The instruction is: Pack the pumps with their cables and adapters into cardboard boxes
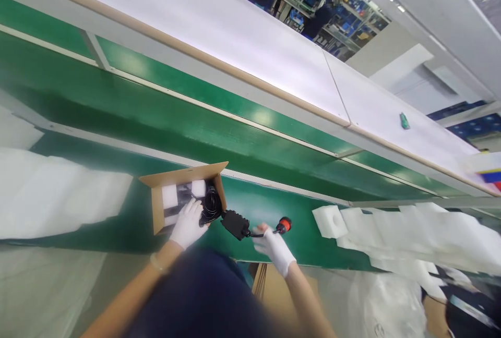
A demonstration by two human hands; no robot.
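An open cardboard box (157, 210) stands on the green bench with white foam blocks (169, 196) inside. A coiled black cable (212, 201) lies at its right end. My left hand (188, 225), in a white glove, reaches over the near side of the box, thumb and fingers closed at the edge of the coil. Just outside the box hangs a ribbed black module (235, 224). A short lead runs from it to a round black-and-orange connector (285, 225). My gloved right hand (276, 249) pinches this lead between module and connector; its fingertips are slightly blurred.
White foam pieces lie left (58, 194) and right (410, 231) on the green bench (297, 244). A long white shelf (235, 40) runs above, with a small green object (404, 121). Flat cardboard (270, 286) and a clear plastic bag (387, 306) are below. People stand at distant racks.
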